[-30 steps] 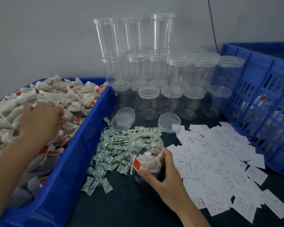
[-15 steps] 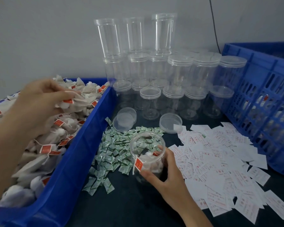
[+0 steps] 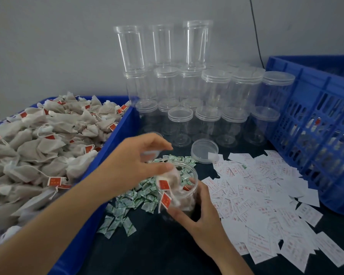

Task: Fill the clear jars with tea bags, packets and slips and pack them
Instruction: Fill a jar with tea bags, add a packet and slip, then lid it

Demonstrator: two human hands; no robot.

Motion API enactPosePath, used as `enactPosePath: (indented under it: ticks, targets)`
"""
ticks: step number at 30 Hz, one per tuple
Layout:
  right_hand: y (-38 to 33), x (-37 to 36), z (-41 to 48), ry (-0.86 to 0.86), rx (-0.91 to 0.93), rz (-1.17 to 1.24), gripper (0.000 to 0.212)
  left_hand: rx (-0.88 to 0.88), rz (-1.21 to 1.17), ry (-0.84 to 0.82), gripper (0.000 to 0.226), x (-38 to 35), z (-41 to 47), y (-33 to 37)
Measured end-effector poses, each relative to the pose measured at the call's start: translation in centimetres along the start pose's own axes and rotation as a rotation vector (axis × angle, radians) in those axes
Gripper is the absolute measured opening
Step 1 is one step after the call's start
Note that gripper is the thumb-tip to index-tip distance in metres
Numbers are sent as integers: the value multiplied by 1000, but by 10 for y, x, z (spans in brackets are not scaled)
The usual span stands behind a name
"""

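An open clear jar (image 3: pixel 184 197) stands on the dark table with tea bags inside and red tags hanging over its rim. My right hand (image 3: pixel 201 213) grips the jar from the near right side. My left hand (image 3: pixel 135 159) hovers over the jar's mouth and pinches a tea bag (image 3: pixel 172 176) that hangs into the opening; the bag is blurred. A blue bin (image 3: pixel 107 147) at the left is heaped with tea bags (image 3: pixel 40 143). Green-white packets (image 3: pixel 135 201) lie left of the jar, white slips (image 3: pixel 266 193) to its right.
Several empty clear jars (image 3: pixel 211 100), some lidded and stacked, stand at the back against the wall. A loose lid (image 3: pixel 204 150) lies behind the held jar. A blue slotted crate (image 3: pixel 316 124) fills the right side. A black cable (image 3: pixel 255 30) runs down the wall.
My left hand lifted a tea bag out of the blue bin and carried it right, to above the jar's mouth. My right hand kept hold of the jar.
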State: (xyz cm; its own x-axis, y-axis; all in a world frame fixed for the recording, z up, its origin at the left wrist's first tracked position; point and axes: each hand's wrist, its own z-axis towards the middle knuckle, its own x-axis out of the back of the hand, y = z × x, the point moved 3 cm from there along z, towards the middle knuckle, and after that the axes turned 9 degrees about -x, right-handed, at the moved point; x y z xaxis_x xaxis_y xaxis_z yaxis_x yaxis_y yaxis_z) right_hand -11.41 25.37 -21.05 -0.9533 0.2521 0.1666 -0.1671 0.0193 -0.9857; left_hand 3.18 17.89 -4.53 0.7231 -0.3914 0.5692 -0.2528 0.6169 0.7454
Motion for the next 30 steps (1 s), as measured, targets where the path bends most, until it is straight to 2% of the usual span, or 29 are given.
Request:
enactPosePath:
  ticks: [3, 6, 7, 9, 10, 11, 14, 21, 26, 28, 30]
  targets:
    - [2, 0, 1, 1, -5, 10, 79, 14, 39, 159, 25, 37, 2, -13]
    - [7, 0, 2, 3, -25, -3, 89, 61, 526, 288, 19, 82, 0, -44]
    - [7, 0, 2, 3, -31, -6, 92, 120, 689, 266, 19, 93, -2, -59]
    - [7, 0, 2, 0, -33, -5, 91, 285, 884, 82, 16, 106, -10, -93]
    - [7, 0, 2, 0, -30, -5, 90, 324, 949, -2, 12, 108, -16, -106]
    - [7, 0, 2, 1, -29, -8, 90, 312, 1001, -38, 18, 107, -22, -114]
    - [7, 0, 2, 7, -39, -14, 96, 197, 962, 77, 23, 108, -28, -122]
    - [5, -1, 1, -3, -13, -2, 84, 239, 817, 152, 31, 103, -24, -124]
    - [3, 0, 2, 1, -2, 7, 77, 150, 700, 219, 36, 110, -30, -125]
    - [2, 0, 2, -1, 2, 15, 77, 137, 558, 282, 30, 118, -37, -130]
    - [0, -1, 2, -7, 10, 25, 74, 198, 315, 400, 39, 128, -44, -136]
